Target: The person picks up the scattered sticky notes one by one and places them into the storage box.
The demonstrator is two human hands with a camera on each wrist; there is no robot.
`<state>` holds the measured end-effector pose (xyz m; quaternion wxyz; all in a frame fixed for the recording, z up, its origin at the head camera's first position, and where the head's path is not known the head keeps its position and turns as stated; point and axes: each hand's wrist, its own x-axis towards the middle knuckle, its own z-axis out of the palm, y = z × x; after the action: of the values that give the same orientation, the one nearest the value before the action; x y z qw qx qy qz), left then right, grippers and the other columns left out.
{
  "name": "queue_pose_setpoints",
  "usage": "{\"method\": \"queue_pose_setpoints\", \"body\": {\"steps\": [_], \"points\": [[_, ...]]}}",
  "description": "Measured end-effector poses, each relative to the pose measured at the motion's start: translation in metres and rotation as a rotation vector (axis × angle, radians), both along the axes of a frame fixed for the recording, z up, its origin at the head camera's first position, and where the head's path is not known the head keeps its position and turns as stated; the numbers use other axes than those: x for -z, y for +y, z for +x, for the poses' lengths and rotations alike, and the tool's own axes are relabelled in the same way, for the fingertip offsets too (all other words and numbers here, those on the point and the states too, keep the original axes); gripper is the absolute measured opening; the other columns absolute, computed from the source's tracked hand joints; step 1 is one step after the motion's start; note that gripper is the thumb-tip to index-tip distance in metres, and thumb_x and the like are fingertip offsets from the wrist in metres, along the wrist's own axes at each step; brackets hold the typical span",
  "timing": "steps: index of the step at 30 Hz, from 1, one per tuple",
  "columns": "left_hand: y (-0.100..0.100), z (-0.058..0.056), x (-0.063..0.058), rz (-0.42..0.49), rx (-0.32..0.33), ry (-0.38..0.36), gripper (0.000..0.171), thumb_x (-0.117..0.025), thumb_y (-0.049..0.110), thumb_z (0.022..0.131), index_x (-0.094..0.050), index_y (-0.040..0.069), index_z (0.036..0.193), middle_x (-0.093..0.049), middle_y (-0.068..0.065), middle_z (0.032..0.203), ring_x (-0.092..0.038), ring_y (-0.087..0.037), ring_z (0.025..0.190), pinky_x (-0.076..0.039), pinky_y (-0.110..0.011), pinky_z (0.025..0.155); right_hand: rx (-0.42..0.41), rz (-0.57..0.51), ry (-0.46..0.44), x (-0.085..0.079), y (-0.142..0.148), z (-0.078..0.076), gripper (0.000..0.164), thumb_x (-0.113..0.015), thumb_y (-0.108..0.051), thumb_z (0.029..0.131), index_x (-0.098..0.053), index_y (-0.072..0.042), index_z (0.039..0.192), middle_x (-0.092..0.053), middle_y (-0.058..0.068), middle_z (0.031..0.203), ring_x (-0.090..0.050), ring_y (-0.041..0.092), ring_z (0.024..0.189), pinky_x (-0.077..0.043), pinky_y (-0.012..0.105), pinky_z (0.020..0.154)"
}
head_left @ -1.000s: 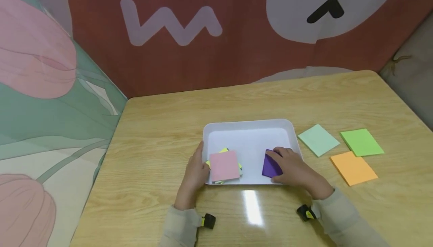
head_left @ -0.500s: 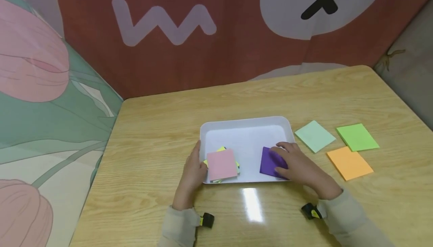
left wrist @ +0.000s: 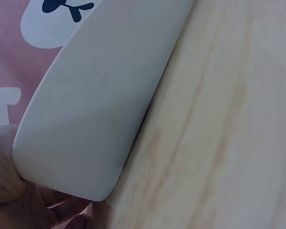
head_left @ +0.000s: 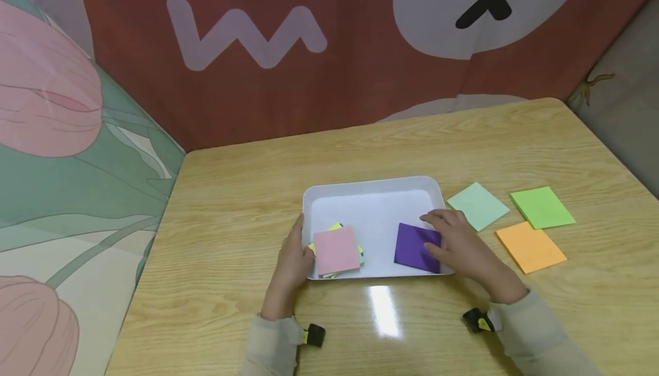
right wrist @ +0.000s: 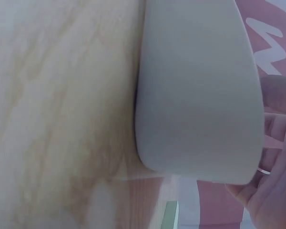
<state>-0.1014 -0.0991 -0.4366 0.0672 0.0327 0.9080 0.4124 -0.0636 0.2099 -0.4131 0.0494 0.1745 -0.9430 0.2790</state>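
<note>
Purple pad (head_left: 412, 247) lies in the right end of the tray (head_left: 373, 189), right hand (head_left: 458, 244) over it, fingers spread; contact I can't tell from here. Left hand (head_left: 293, 258) holds the tray, wall pinched between thumb and fingers. I read the step as setting purple down; next calls, I think, for a clear lift, then the mint pad (head_left: 477, 207) on the table (head_left: 242, 210) just outside.

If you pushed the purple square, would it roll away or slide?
It would probably slide, not roll: the purple square is flat with straight sides. It looks likely to be light, being thin and small next to the white tray. Tipping over seems unlikely, since it lies flat.
</note>
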Motion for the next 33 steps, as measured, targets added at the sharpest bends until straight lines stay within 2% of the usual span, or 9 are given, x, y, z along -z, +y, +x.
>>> {"method": "queue_pose_setpoints", "body": {"steps": [7, 15, 23, 33], "points": [[0.0, 0.0, 0.0, 0.005, -0.006, -0.01, 0.067, -0.039, -0.007, 0.076, -0.016, 0.006, 0.137, -0.025, -0.018, 0.142, -0.02, -0.032, 0.127, -0.022, -0.051, 0.101, 0.007, -0.015, 0.046, -0.001, 0.008, -0.004, 0.042, -0.064, -0.009, 0.072, -0.05, 0.001, 0.11, -0.049, 0.025, 0.109, -0.036, 0.043, 0.101, -0.037, 0.061, 0.081], [-0.001, -0.001, 0.003, -0.001, -0.007, -0.016, 0.068, -0.039, -0.007, 0.076, -0.016, 0.007, 0.138, -0.024, -0.017, 0.143, -0.019, -0.031, 0.127, -0.021, -0.05, 0.102, 0.055, -0.019, 0.019, -0.003, 0.025, -0.008, 0.038, -0.057, -0.015, 0.081, -0.048, 0.005, 0.113, -0.049, 0.029, 0.109, -0.036, 0.045, 0.102, -0.034, 0.061, 0.082], [-0.002, -0.002, 0.003, 0.0, -0.001, -0.007, 0.067, -0.039, -0.006, 0.077, -0.015, 0.008, 0.138, -0.023, -0.017, 0.143, -0.019, -0.032, 0.127, -0.021, -0.051, 0.102, 0.058, -0.003, 0.058, 0.002, 0.044, -0.013, 0.035, -0.058, -0.011, 0.08, -0.049, 0.006, 0.109, -0.052, 0.029, 0.104, -0.037, 0.047, 0.101, -0.032, 0.062, 0.083], [-0.001, -0.001, 0.003, -0.002, 0.002, 0.001, 0.066, -0.039, -0.006, 0.077, -0.016, 0.006, 0.138, -0.024, -0.017, 0.143, -0.019, -0.032, 0.127, -0.021, -0.05, 0.102, 0.073, 0.06, -0.059, 0.009, 0.057, -0.016, 0.037, -0.052, -0.018, 0.085, -0.047, 0.009, 0.109, -0.049, 0.034, 0.107, -0.036, 0.05, 0.102, -0.03, 0.064, 0.085]]}}
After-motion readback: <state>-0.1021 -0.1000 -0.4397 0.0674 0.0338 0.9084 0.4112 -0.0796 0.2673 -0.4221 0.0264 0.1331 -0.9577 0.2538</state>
